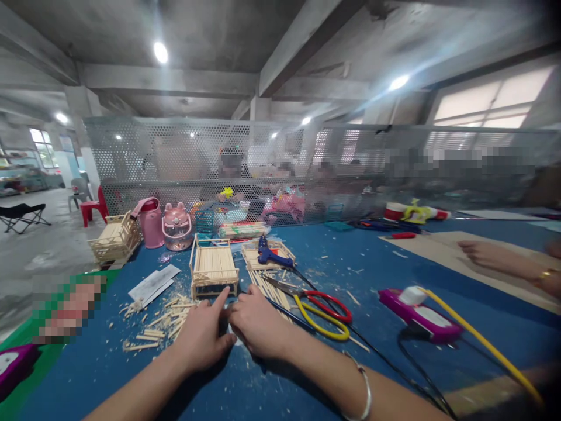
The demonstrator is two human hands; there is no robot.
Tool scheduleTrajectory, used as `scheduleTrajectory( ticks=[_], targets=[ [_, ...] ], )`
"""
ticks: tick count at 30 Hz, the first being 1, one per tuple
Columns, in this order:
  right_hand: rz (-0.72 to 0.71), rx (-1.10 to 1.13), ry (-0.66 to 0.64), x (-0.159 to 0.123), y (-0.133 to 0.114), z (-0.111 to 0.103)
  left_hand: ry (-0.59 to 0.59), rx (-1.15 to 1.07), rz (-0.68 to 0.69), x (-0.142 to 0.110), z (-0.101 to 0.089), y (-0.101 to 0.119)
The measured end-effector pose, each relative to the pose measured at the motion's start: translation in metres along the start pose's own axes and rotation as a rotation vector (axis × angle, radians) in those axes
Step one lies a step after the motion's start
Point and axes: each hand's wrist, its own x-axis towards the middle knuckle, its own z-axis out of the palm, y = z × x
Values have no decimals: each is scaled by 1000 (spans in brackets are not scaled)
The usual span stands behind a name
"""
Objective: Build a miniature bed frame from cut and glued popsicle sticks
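Observation:
A small stick-built wooden bed model [214, 263] stands upright just beyond my hands. My left hand [202, 334] is low over the table, index finger stretched toward the model's front bottom edge and thumb apart. Whether that fingertip touches the model I cannot tell. Close beside it, my right hand [258, 320] has its fingers curled and pressed together; what they hold, if anything, is hidden. Red-and-yellow-handled scissors [322, 313] lie to the right of my right hand. Behind it are loose wooden sticks [269, 286] and a blue glue gun [274, 256] resting on another stick frame [248, 255].
Cut stick pieces [164, 321] and paper slips [154, 283] lie left. A pink jug [151, 225] and pink bottle [176, 228] stand behind. A purple power strip [421, 318] with cables lies right, near another person's hand [495, 257]. A perforated metal screen [197, 152] borders the table.

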Motion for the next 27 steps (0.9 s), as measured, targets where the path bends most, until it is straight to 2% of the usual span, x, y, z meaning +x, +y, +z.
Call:
scheduleTrajectory(
  ticks=[3, 7, 10, 15, 18, 22, 27],
  targets=[
    [27, 12, 45, -1, 0, 1, 0, 4, -5, 0, 1, -1],
    [8, 31, 43, -1, 2, 2, -2, 8, -2, 1, 2, -1],
    [46, 70, 58, -2, 3, 1, 8, -2, 4, 1, 3, -2],
    [25, 64, 10, -2, 2, -2, 11, -5, 20, 1, 3, -3],
    [61, 65, 23, -2, 0, -3, 7, -8, 30, 1, 3, -4],
    [11, 50, 14, -1, 0, -2, 8, -3, 39, 2, 3, -4],
    [20, 62, 12, -1, 1, -3, -8, 17, 33, 1, 1, -2]
  ],
)
